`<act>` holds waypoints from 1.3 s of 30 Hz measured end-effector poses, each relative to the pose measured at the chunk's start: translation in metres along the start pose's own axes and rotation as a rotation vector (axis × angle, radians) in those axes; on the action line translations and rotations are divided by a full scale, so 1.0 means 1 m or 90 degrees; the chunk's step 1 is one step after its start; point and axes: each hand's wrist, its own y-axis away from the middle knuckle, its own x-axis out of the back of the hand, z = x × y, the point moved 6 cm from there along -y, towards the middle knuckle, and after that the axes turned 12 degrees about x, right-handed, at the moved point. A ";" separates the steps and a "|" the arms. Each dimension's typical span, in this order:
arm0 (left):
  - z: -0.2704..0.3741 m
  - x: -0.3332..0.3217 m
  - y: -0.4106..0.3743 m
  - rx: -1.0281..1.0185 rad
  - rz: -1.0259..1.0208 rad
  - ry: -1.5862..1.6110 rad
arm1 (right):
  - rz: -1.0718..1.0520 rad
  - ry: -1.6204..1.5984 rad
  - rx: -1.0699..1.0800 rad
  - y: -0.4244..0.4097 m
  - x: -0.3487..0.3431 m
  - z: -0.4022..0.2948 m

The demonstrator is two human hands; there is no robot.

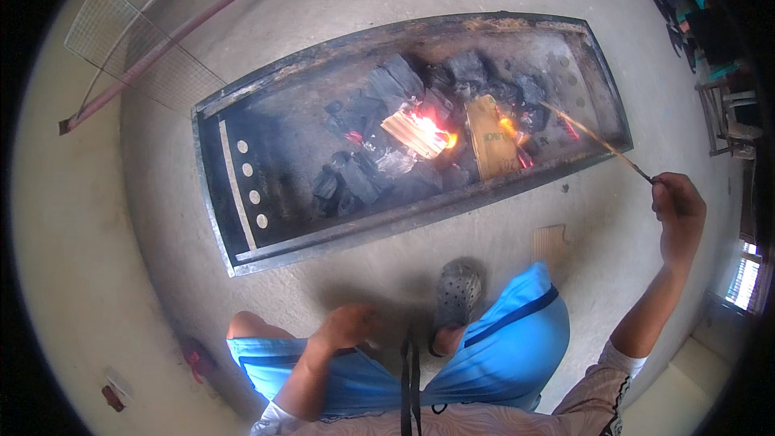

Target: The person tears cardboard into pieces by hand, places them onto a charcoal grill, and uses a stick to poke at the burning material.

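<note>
A long metal charcoal grill box [363, 235] lies before me, with lumps of charcoal [396, 80] inside. Flames [431, 127] rise around a burning piece of cardboard [413, 135] in the middle. Right of it, a larger cardboard piece [491, 139] bearing writing leans over the coals, with fire along its right edge. My right hand [679, 200] grips a thin wooden stick [596, 138], whose far tip is over the charcoal at the right end. Above my left thigh, my left hand [351, 327] hangs near my knee, its fingers partly blurred; nothing is visible in it.
A wire mesh grate [145, 48] leans by a reddish metal bar [175, 39] at the upper left. A corrugated cardboard scrap [549, 242] lies on the concrete floor near my clog [459, 292]. Chairs [735, 115] stand at the far right. A wall runs along the left.
</note>
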 end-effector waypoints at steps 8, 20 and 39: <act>-0.010 -0.005 -0.006 0.031 -0.018 0.031 | -0.188 0.080 0.041 -0.022 -0.032 -0.024; 0.002 0.008 0.008 0.088 -0.070 -0.033 | -0.142 0.030 0.049 -0.036 -0.027 -0.021; 0.018 0.016 -0.010 -0.017 -0.097 -0.047 | 0.241 -0.249 0.015 0.068 -0.034 0.029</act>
